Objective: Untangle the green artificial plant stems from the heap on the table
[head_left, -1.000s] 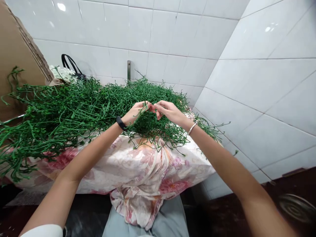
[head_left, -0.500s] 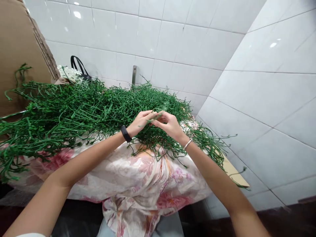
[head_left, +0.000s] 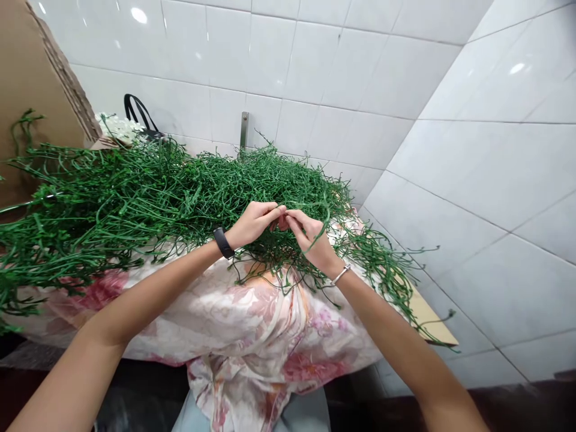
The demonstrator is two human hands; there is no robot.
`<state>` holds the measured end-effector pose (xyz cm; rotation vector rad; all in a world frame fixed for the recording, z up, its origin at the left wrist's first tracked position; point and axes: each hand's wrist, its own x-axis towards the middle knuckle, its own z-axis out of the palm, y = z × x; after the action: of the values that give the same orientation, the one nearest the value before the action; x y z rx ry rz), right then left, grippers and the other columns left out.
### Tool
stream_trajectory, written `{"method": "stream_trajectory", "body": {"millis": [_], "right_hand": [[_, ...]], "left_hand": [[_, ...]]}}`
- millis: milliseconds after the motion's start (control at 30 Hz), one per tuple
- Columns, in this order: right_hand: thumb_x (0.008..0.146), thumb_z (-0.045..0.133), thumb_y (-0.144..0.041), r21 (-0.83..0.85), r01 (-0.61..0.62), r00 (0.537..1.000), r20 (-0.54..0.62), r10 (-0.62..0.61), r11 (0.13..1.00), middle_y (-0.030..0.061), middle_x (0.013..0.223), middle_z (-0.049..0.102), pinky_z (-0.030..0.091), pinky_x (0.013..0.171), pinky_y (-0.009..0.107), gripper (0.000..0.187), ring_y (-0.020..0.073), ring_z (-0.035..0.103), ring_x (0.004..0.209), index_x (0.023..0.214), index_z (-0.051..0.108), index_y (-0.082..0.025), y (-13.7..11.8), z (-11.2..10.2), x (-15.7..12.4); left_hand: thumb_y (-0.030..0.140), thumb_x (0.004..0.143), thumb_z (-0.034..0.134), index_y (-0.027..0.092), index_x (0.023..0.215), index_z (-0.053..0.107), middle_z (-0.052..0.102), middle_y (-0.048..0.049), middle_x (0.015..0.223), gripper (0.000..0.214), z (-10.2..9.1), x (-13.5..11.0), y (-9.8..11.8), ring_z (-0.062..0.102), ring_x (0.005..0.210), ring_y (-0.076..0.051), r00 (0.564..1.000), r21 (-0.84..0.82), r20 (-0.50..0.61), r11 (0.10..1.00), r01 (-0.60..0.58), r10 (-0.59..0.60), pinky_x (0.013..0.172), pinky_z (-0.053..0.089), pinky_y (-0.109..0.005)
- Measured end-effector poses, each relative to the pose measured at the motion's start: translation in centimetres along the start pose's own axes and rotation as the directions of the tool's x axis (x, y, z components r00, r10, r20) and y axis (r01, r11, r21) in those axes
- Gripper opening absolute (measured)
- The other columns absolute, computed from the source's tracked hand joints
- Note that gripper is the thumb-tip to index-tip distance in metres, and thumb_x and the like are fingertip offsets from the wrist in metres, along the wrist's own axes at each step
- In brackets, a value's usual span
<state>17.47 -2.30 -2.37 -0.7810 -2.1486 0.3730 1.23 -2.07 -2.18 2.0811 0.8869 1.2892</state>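
Head: left hand (head_left: 254,224), right hand (head_left: 322,252) on stem (head_left: 328,211)

Glossy white tiles cover the back wall (head_left: 315,66) and the right wall (head_left: 468,192), which meet in a corner — bright light reflections (head_left: 139,15) dot both. A floral-draped table (head_left: 193,312) stands before them — dark floor (head_left: 517,405) shows at lower right.

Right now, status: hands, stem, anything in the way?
Left hand, right hand: fingertips pinched close together. Green stem: blurred, arcing across right hand; holding hand unclear. Green heap: beneath both hands.
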Motion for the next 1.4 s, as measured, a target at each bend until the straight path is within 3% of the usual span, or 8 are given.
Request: {"method": "stream_trajectory", "body": {"millis": [267, 467, 767, 900, 1000, 1167, 1300, 1400], "right_hand": [[0.088, 0.026, -0.019, -0.212, 0.086, 0.995, -0.025, -0.094, 0.973, 0.0037, 0.071, 0.048, 0.042, 0.066, 0.028, 0.025, 0.0135, 0.048, 0.066, 0.082, 0.050, -0.017, 0.7, 0.0, 0.2], [0.085, 0.037, -0.020, -0.319, 0.196, 0.973, -0.051, -0.224, 0.927, 0.0034, 0.082, 0.052, 0.043, 0.060, 0.022, 0.019, 0.0103, 0.050, 0.068, 0.103, 0.045, -0.017, 0.8, 0.3, -0.1], [0.088, 0.033, -0.015, -0.672, 0.396, 0.893, 0.122, -0.434, 0.626, 0.0041, 0.081, 0.049, 0.036, 0.047, 0.019, 0.025, 0.0064, 0.042, 0.056, 0.100, 0.054, -0.017, 1.6, -1.4, -0.1], [0.087, 0.038, -0.024, -0.495, 0.295, 0.947, 0.033, -0.321, 0.818, 0.0030, 0.076, 0.048, 0.035, 0.051, 0.020, 0.020, 0.0071, 0.043, 0.060, 0.088, 0.055, -0.015, 1.2, -1.0, -0.1], [0.085, 0.042, -0.027, -0.088, 0.074, 0.996, -0.043, -0.078, 0.993, -0.0012, 0.063, 0.042, 0.033, 0.052, 0.021, 0.019, 0.0062, 0.039, 0.055, 0.075, 0.052, -0.015, 0.7, -0.5, 0.1], [0.080, 0.042, -0.027, 0.405, -0.297, 0.952, 0.196, 0.235, 0.865, -0.0056, 0.054, 0.032, 0.020, 0.041, 0.020, 0.018, 0.0040, 0.024, 0.043, 0.067, 0.045, -0.016, 0.3, -0.3, 0.4], [0.079, 0.047, -0.027, 0.067, -0.002, 0.997, 0.083, -0.004, 0.998, -0.0027, 0.063, 0.043, 0.030, 0.050, 0.019, 0.012, 0.0056, 0.037, 0.054, 0.078, 0.049, -0.015, 0.3, -0.1, 0.0], [0.082, 0.045, -0.026, -0.314, 0.276, 0.961, 0.124, -0.248, 0.908, 0.0024, 0.076, 0.052, 0.032, 0.051, 0.021, 0.016, 0.0065, 0.041, 0.056, 0.091, 0.050, -0.014, 0.6, 0.2, -0.4]], "left_hand": [[0.034, 0.084, 0.041, 0.017, 0.075, 0.050, 0.053, 0.0021, 0.058, 0.022, 0.9, -0.7, 0.2, 0.045, 0.054, -0.009, 0.989, 0.214, -0.129, 0.976, -0.048, 0.077, 0.058, 0.032, -0.023], [0.029, 0.079, 0.047, 0.016, 0.056, 0.043, 0.047, 0.0029, 0.052, 0.027, 0.8, -0.2, 0.1, 0.043, 0.050, -0.008, 0.984, -0.235, -0.121, 0.967, 0.100, -0.132, 0.055, 0.034, -0.023], [0.024, 0.073, 0.051, 0.013, 0.052, 0.052, 0.047, 0.0029, 0.045, 0.024, 0.6, 0.1, 0.4, 0.041, 0.043, -0.006, 0.970, -0.383, 0.014, 0.894, 0.230, -0.244, 0.052, 0.033, -0.023], [0.028, 0.076, 0.052, 0.015, 0.055, 0.046, 0.045, 0.0037, 0.049, 0.025, 0.6, 0.0, 0.2, 0.041, 0.047, -0.007, 0.988, -0.314, -0.023, 0.940, 0.138, -0.153, 0.053, 0.033, -0.023], [0.031, 0.081, 0.047, 0.015, 0.063, 0.047, 0.048, 0.0033, 0.054, 0.024, 0.7, -0.3, 0.3, 0.042, 0.052, -0.008, 0.998, -0.036, -0.067, 0.999, 0.000, -0.003, 0.058, 0.032, -0.024], [0.027, 0.084, 0.044, 0.015, 0.076, 0.054, 0.057, -0.0010, 0.068, 0.017, 1.0, -1.4, -0.2, 0.046, 0.066, -0.011, 0.951, 0.439, -0.093, 0.870, -0.226, 0.294, 0.073, 0.031, -0.028], [0.030, 0.082, 0.046, 0.016, 0.076, 0.054, 0.055, -0.0006, 0.068, 0.017, 0.6, -2.6, -0.8, 0.046, 0.065, -0.012, 0.976, 0.295, -0.119, 0.945, -0.139, 0.181, 0.072, 0.033, -0.029], [0.034, 0.080, 0.048, 0.015, 0.069, 0.051, 0.050, 0.0015, 0.062, 0.022, 0.2, -3.4, -1.3, 0.046, 0.060, -0.010, 0.997, -0.127, -0.018, 0.989, 0.071, -0.074, 0.064, 0.035, -0.026]]}}
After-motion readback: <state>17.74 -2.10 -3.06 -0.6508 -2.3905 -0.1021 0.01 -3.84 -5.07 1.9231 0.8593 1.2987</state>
